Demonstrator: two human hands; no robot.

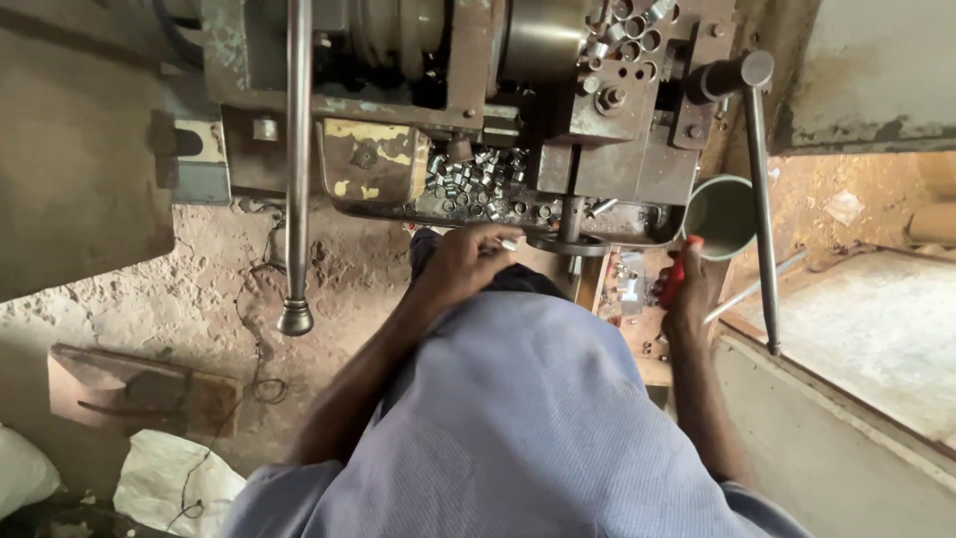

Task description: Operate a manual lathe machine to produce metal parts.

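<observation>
On the left a long steel lever [298,169] hangs down from the machine [518,110], and its knob end is just beside the person's left arm. It is near enough that the elbow could knock it, I think.

The left hand [466,261] reaches to the front edge of the metal tray [373,211] under the machine. Its fingers [498,237] are curled and seem to pinch one small shiny piece [510,244] between the tips, but it is too small to say exactly what it is. The tray holds a heap of small metal rings [473,179]: short, bright, silver-coloured sleeves, hollow, lying in all directions, some on their side. They look smooth and light, so one may easily slip from the fingertips and fall to the dusty floor [199,299]. The bigger risk, as I judge it, is that the fingers are close under the moving parts of the machine and could be caught there.

The right hand [685,289] is closed around a tool with a red handle [675,274]; I cannot tell its working end. Just above it stands a round metal cup [725,214], and a second thin lever [762,209] slopes down beside the hand.
</observation>
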